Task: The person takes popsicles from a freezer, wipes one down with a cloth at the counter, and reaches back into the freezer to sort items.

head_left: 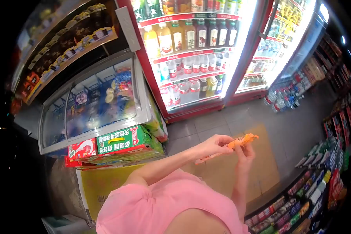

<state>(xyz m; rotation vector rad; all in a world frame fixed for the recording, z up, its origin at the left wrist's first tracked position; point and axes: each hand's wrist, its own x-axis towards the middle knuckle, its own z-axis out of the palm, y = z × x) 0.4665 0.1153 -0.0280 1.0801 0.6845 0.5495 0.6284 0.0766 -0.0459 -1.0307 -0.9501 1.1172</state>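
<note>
My left hand [215, 145] reaches across in front of my chest, its fingers closed on an orange crinkled packet [242, 140]. The fingers of my right hand [244, 154] pinch the same packet from below, close to the left fingertips. Dark marks show on the packet's upper side, and its far end sticks out to the right. A pale pinkish strip [208, 158] runs out under my left hand; I cannot tell whether it belongs to the packet.
A lit drinks fridge [195, 58] stands ahead, with another fridge [257, 58] to its right. On the left is a glass-topped chest freezer [93, 105], with green cartons [123, 142] before it. Shelves of packaged goods [284, 208] line the lower right. Cardboard [261, 171] covers some floor.
</note>
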